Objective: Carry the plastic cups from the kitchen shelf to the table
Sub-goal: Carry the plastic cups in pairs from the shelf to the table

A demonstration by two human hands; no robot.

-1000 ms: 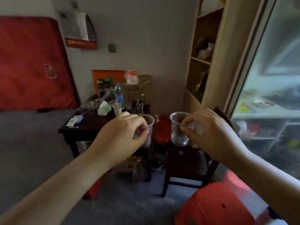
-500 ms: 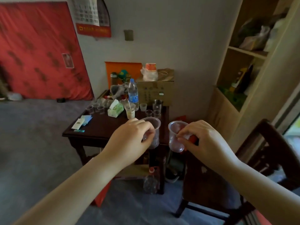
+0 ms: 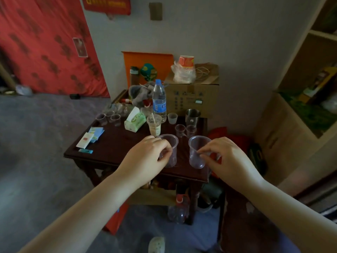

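Both hands pinch clear plastic cups above the table's (image 3: 113, 152) near edge: left hand (image 3: 145, 161) grips the left cup (image 3: 170, 150), right hand (image 3: 228, 161) the right cup (image 3: 197, 152), apparently not touching down.

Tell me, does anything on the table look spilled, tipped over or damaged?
Nothing stands out. The table is cluttered, but its small clear cups, water bottle and metal mug stand upright, with no visible spill. Both held cups are upright and look empty.
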